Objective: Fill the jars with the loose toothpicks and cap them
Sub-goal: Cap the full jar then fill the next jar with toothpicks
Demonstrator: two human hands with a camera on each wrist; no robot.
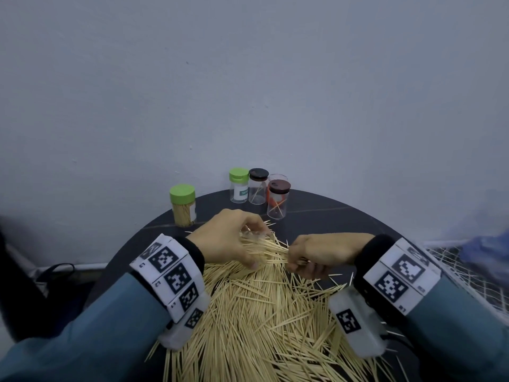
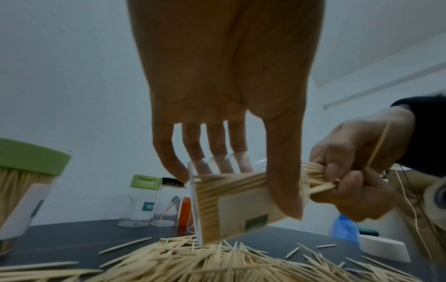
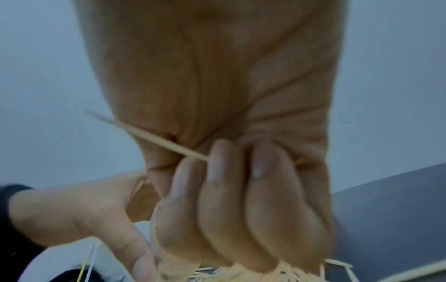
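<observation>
My left hand (image 1: 256, 248) grips a clear labelled jar (image 2: 231, 206), tipped on its side just above the toothpick pile (image 1: 261, 312), thumb across the front and fingers behind. The jar's mouth faces right and it is partly packed with toothpicks. My right hand (image 1: 296, 260) clenches a bundle of toothpicks (image 2: 313, 171) whose ends sit in the jar's mouth. One stray toothpick (image 3: 144, 133) sticks out sideways between the right hand's fingers. The pile covers the near half of the dark round table (image 1: 330, 216).
At the back left stands a full jar with a green cap (image 1: 183, 205). Behind it, near the wall, are a green-capped jar (image 1: 238, 186), a black-capped jar (image 1: 258, 186) and a brown-capped jar (image 1: 278, 198), each almost empty. White netting (image 1: 454, 271) lies beyond the right edge.
</observation>
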